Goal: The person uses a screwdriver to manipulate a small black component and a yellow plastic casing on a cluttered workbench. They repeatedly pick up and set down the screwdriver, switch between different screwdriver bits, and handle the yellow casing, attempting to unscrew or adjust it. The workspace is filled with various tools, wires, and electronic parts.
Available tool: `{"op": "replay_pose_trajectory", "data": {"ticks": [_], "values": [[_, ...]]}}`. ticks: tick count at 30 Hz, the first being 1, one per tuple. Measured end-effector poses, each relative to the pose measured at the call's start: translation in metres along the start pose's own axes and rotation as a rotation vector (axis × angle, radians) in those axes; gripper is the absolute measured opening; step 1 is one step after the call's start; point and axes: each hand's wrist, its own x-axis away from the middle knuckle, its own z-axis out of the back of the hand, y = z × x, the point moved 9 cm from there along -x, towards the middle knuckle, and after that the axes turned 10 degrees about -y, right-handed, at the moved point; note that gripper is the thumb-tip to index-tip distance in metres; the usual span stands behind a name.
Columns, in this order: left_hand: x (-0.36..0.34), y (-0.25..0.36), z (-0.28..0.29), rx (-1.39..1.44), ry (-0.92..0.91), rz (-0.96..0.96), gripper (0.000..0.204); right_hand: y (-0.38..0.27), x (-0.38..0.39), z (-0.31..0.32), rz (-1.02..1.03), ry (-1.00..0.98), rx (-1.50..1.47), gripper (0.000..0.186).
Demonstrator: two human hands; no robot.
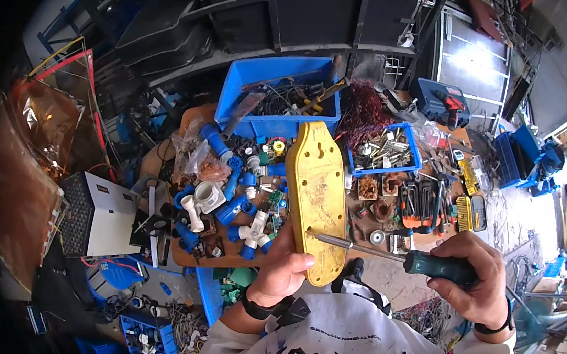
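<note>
A long yellow plastic casing (317, 201) with several screw holes stands nearly upright in front of me. My left hand (282, 265) grips its lower left edge, thumb on the face and the other fingers behind, partly hidden. In my right hand (476, 280) is a screwdriver (436, 265) with a dark green handle, held level. Its metal shaft points left, and the tip meets the casing at a hole in the lower left part. Whether a screw sits in that hole is too small to tell.
Behind the casing, a wooden table (182, 253) bears blue and white pipe fittings (228, 206). A large blue bin (238, 79) of tools and a blue tray (383, 149) of metal parts stand farther back. Hex keys (420, 202) lie right of centre, and a red drill (453, 105) rests on a case.
</note>
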Motion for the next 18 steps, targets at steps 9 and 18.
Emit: {"op": "replay_pose_trajectory", "data": {"ticks": [9, 18], "values": [[0.003, 0.003, 0.006, 0.003, 0.017, 0.006, 0.084, -0.012, -0.007, 0.001, 0.029, -0.002, 0.049, 0.033], [0.004, 0.010, 0.006, -0.050, 0.013, -0.012, 0.085, -0.022, -0.013, 0.003, -0.016, -0.013, 0.073, 0.034]]}}
